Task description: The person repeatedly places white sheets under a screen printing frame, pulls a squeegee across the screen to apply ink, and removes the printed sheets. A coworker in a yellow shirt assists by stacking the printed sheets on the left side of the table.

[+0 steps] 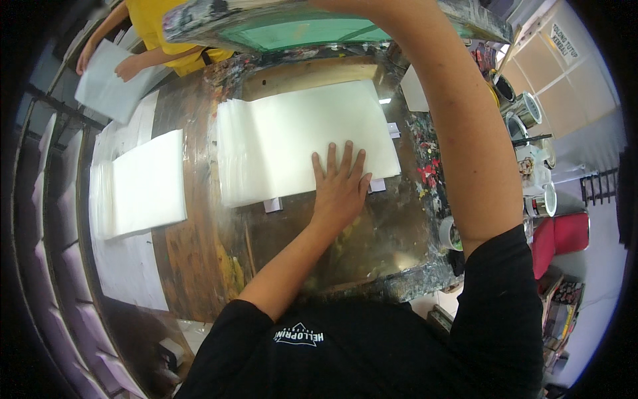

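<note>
My left hand (340, 186) lies flat, fingers spread, on the lower right part of a white sheet-like piece (292, 133). That piece rests on the worktable with a layered, partly see-through left edge; whether it is a bag or stacked sheets I cannot tell. Small pale tabs (377, 185) sit along its lower and right edges. Above it, a paint-smeared screen-printing frame (199, 23) with green mesh (292, 34) is tilted up. My right arm reaches up to this frame, and my right hand (349, 5) is cut off by the top edge, its fingers hidden.
Another white stack (147, 183) lies on the table's left side. At upper left, a person in yellow holds a white sheet (109, 80). A rack (50, 219) runs along the left. Paint cans (528, 110) and a red chair (570, 231) stand to the right.
</note>
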`<control>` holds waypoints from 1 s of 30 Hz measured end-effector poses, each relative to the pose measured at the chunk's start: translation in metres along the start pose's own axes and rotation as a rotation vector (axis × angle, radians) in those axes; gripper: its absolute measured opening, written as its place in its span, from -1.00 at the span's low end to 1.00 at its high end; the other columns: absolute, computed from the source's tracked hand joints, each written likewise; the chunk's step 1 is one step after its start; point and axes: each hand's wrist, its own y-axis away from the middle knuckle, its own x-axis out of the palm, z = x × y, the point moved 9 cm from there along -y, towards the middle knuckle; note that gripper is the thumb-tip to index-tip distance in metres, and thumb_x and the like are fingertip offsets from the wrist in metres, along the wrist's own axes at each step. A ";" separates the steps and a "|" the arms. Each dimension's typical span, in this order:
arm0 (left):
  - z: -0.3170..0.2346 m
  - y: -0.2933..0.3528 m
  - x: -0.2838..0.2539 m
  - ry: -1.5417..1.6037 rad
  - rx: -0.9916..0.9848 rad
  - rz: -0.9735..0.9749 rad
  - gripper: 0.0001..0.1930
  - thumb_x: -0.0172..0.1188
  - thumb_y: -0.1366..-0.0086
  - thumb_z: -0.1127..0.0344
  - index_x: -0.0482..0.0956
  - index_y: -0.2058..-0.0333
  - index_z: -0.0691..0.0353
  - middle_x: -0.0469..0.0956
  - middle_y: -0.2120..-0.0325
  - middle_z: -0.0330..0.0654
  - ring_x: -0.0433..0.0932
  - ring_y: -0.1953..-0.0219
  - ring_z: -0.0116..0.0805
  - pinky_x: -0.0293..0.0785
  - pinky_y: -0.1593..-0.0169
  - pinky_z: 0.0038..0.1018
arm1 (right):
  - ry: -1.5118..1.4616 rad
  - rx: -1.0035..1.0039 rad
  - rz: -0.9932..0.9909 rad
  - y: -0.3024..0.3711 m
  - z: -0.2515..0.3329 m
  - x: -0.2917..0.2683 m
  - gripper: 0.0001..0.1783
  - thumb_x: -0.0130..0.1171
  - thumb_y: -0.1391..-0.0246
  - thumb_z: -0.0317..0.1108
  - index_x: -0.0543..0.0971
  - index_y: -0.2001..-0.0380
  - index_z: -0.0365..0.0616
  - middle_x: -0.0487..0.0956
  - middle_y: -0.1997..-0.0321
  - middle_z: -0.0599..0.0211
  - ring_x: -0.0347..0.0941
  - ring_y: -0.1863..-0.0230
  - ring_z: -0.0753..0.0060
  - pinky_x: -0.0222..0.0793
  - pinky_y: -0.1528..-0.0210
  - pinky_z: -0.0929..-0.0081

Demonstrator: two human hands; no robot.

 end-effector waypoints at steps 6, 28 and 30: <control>0.010 -0.004 -0.044 -0.084 -0.122 -0.166 -0.42 0.05 -0.51 -0.05 0.41 -0.36 0.13 0.29 -0.41 0.05 0.18 -0.47 0.16 -0.06 -0.46 0.29 | -0.002 -0.017 -0.106 0.010 0.005 0.001 -0.01 -0.17 -0.26 0.49 0.70 0.54 -0.33 0.68 0.48 -0.10 0.66 0.38 -0.10 0.55 0.25 0.02; 0.121 0.118 -0.094 0.241 -0.458 -0.135 0.23 0.69 0.26 -0.18 0.38 -0.35 0.39 0.65 0.31 -0.05 0.64 0.24 -0.11 0.55 0.10 -0.27 | -0.029 -0.063 0.232 0.236 0.014 0.221 -0.58 0.31 -0.02 -0.34 0.57 -0.01 0.05 0.60 0.14 0.33 0.54 0.01 0.17 0.25 -0.07 -0.06; 0.120 0.117 -0.095 0.241 -0.449 -0.127 0.25 0.69 0.26 -0.19 0.36 -0.36 0.40 0.64 0.33 -0.05 0.64 0.25 -0.12 0.55 0.11 -0.28 | 0.001 -0.074 0.158 0.194 -0.003 0.241 -0.59 0.28 -0.04 -0.36 0.59 -0.01 0.06 0.63 0.11 0.32 0.57 0.05 0.16 0.25 -0.03 -0.07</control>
